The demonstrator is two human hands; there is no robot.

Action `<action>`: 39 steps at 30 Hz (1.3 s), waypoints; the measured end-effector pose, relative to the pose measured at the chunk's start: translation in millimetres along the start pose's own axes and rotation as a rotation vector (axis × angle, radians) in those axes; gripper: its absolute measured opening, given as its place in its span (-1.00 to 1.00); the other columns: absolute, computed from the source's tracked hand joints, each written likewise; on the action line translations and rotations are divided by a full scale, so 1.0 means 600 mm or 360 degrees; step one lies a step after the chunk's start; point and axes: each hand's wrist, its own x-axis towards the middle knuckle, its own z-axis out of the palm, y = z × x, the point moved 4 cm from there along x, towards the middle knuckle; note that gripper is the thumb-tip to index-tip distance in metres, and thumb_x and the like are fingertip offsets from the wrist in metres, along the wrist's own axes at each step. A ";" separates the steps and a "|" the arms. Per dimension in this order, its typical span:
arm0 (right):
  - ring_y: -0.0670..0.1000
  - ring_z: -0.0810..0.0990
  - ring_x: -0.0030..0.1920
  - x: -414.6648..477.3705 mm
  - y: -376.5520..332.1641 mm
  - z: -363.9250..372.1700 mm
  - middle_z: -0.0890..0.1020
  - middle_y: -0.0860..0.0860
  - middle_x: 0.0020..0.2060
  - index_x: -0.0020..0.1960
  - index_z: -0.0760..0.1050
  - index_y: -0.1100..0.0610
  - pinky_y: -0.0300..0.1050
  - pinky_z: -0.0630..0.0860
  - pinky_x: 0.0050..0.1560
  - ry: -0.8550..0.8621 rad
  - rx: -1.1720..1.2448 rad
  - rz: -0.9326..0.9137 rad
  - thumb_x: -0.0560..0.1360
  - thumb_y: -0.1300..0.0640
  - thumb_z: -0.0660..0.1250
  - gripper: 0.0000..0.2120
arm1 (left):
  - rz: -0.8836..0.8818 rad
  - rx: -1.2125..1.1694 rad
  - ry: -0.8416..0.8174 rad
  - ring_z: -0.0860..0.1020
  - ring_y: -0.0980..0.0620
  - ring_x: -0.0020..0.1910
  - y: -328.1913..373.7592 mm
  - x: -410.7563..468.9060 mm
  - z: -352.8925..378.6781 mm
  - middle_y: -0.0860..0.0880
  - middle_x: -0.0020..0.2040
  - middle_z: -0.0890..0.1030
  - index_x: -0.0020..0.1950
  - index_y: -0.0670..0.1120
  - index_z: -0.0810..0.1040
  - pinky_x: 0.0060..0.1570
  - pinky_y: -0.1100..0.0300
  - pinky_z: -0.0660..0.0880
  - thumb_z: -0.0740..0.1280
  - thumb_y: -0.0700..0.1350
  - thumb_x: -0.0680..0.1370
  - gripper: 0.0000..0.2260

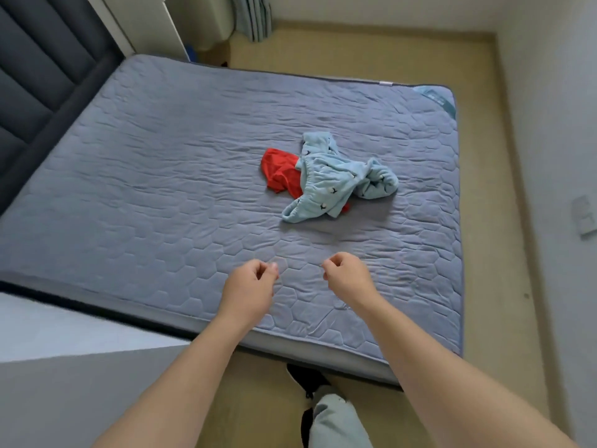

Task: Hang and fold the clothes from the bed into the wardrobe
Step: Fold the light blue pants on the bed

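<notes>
A dark padded headboard [38,59] stands left; a curtain [255,17] hangs beyond.

cam: head-worn | pos: above bed [161,189] side edge | dir: fwd+down | wide, whole bed seen

pants [336,176] on bed [161,189], right of centre | shorts [279,171] partly under pants, left side

Bed [161,189] grey-blue, quilted in hexagons. One garment [279,171] red; the top [326,184] pale blue with small dark motifs. Headboard [38,76] dark grey. Floor [355,50] tan.
</notes>
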 end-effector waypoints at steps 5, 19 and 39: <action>0.14 0.56 0.19 0.231 -0.003 0.132 0.60 0.10 0.19 0.35 0.44 0.11 -0.04 0.50 0.15 -0.0236 -0.0196 0.0149 0.56 0.12 0.15 -0.62 | -0.0124 0.0060 -0.0032 0.53 -0.03 -0.33 -0.054 0.174 0.022 0.01 -0.31 0.59 -0.17 -0.01 0.52 -0.12 -0.13 0.58 0.25 0.05 0.63 -0.77; 0.20 0.53 0.12 0.717 0.051 0.392 0.50 0.22 0.28 0.60 -0.09 0.01 -0.02 0.45 -0.02 -0.0331 -0.0726 0.0185 0.50 0.22 0.14 -0.26 | -0.0367 0.0013 -0.0110 0.61 -0.01 -0.14 -0.312 0.464 0.079 0.09 -0.15 0.62 -0.09 0.06 0.51 -0.10 0.04 0.52 0.26 0.03 0.62 -0.87; 0.16 0.59 0.01 0.450 0.066 0.320 0.61 0.08 -0.09 -0.13 0.42 0.02 -0.06 0.36 -0.21 -0.0094 -0.1044 0.0089 0.54 -0.32 0.16 -0.60 | -0.0357 0.0060 -0.0293 0.63 -0.02 -0.22 -0.289 0.370 0.010 0.09 -0.22 0.61 -0.14 0.04 0.52 -0.17 0.08 0.51 0.32 -0.05 0.59 -0.89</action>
